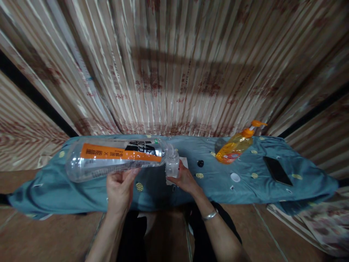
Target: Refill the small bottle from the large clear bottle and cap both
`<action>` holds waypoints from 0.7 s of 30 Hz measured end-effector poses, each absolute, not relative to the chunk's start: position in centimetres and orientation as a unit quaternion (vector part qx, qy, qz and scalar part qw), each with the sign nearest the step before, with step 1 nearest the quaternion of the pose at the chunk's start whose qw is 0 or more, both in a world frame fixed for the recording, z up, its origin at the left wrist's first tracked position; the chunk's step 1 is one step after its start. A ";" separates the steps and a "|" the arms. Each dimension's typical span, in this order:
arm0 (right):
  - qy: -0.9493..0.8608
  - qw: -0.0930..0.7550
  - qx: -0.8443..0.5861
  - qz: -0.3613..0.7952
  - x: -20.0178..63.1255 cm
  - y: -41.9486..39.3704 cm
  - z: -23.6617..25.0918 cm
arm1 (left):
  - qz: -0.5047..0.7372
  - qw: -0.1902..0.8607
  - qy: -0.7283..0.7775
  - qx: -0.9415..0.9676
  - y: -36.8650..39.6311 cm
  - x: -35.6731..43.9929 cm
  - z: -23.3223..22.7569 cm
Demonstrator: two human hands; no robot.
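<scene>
Pouring cleanly calls for the left hand [120, 191], closed around the tipped bottle [114, 157], to keep its mouth over the small jar [172, 164] gripped by the right hand [185, 181].

Single head-worn camera, looking forward and down, near the cloth-covered table [245, 189], facing the curtain [174, 65]

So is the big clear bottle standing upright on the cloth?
No, the left hand holds the big clear bottle on its side, mouth at the small clear bottle.

On the cloth [81, 189], the pump bottle [235, 146] lies between the small jar [172, 164] and the phone [277, 170].
</scene>
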State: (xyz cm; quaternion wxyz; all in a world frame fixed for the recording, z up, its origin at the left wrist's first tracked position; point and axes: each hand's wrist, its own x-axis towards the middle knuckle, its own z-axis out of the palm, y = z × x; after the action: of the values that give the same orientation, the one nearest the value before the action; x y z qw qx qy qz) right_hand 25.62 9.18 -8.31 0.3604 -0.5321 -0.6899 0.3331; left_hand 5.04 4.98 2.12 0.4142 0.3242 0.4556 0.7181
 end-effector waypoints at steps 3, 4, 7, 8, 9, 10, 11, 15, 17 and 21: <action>-0.688 0.356 -0.534 0.338 25.7 9.0 -8.0 | 0.719 0.425 0.447 0.320 4.9 5.2 2.2; -0.688 0.351 -0.537 0.340 25.8 9.0 -7.8 | 0.720 0.426 0.446 0.319 4.9 5.2 2.2; -0.687 0.337 -0.543 0.345 25.8 8.8 -7.3 | 0.722 0.422 0.447 0.318 4.8 5.2 2.1; -0.685 0.334 -0.546 0.348 25.7 8.8 -7.2 | 0.722 0.421 0.446 0.320 4.8 5.2 2.1; -0.684 0.332 -0.547 0.351 25.7 8.8 -7.1 | 0.722 0.421 0.445 0.322 4.8 5.2 2.1; -0.682 0.331 -0.549 0.353 25.7 8.8 -7.1 | 0.722 0.422 0.442 0.325 4.8 5.2 2.0; -0.680 0.332 -0.550 0.353 25.7 8.8 -7.1 | 0.722 0.425 0.437 0.328 4.8 5.2 2.1; -0.683 0.339 -0.552 0.337 25.6 8.9 -7.6 | 0.735 0.431 0.414 0.321 4.8 5.3 2.2; -0.686 0.343 -0.549 0.332 25.7 9.0 -7.8 | 0.739 0.433 0.407 0.318 4.8 5.4 2.3; -0.690 0.349 -0.543 0.328 25.6 9.0 -8.1 | 0.731 0.439 0.409 0.326 4.9 5.3 2.0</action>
State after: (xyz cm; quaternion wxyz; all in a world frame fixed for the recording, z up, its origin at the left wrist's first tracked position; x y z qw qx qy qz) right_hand 25.65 9.04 -8.05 0.3492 -0.5429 -0.6899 0.3277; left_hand 5.26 4.89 1.98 0.4388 0.3259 0.4091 0.7307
